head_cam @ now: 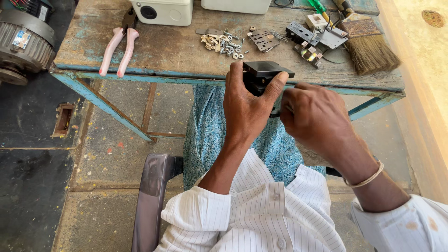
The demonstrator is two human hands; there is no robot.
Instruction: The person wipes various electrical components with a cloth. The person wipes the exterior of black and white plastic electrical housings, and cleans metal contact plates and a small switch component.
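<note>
Two hands meet over the near edge of the worktop (177, 51). The left hand (247, 109) has its fingers closed around a black block (267, 70), thumb pressed up its side, holding it just off that edge above the lap. The right hand (313, 116) is curled tight at the block's lower side; what its fingers pinch is hidden, so I cannot tell. A firm left grip, keeping the block level, would likely serve best while the right works. Beyond the block lie loose screws (224, 44) and metal parts (310, 39), a brush (368, 46) to the right, pink-handled pliers (119, 49) far left. Paint on the wood is worn blue; the floor below is speckled stone.
</note>
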